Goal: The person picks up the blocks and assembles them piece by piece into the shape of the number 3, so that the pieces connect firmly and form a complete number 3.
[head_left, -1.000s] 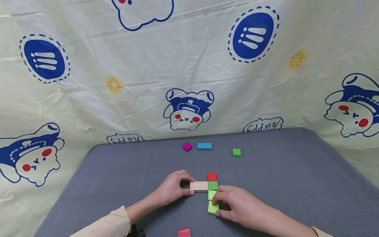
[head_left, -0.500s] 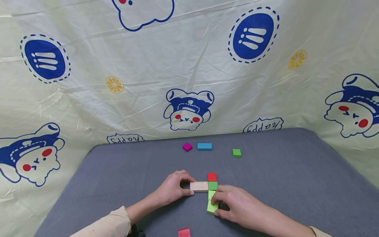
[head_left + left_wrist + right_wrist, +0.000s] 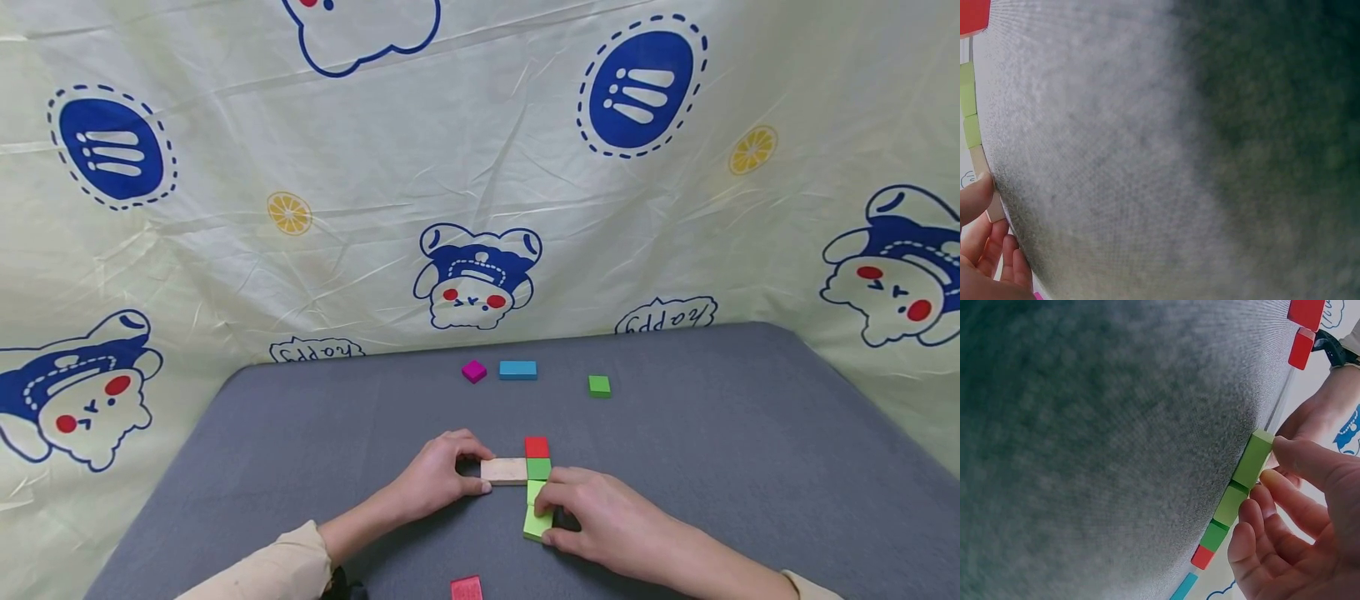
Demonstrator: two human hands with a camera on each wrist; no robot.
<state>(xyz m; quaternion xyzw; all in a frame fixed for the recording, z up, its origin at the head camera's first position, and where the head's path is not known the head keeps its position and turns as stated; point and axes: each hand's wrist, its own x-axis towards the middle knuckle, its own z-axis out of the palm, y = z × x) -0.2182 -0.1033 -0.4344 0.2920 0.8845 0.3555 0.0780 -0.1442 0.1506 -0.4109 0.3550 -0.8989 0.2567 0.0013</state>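
Observation:
A plain wooden block (image 3: 504, 472) lies flat on the grey table, its right end against a column of blocks. My left hand (image 3: 431, 479) pinches its left end between thumb and fingers. From far to near, the column has a red block (image 3: 537, 447), a green block (image 3: 538, 468) and two light green blocks. The farther light green block (image 3: 535, 489) is partly covered by my right hand (image 3: 611, 521). That hand pinches the nearest light green block (image 3: 1254, 459) at its right side, thumb at the near end. This block sits slightly left of the column's line.
Beyond the column lie a magenta block (image 3: 474, 372), a blue block (image 3: 517, 370) and a separate green block (image 3: 599, 387). A red block (image 3: 467, 588) sits at the near edge of the head view. Printed cloth (image 3: 360, 275) hangs behind the table.
The nearest light green block has shifted slightly left, with my right hand moving along with it. My left hand and the wooden block stay in place.

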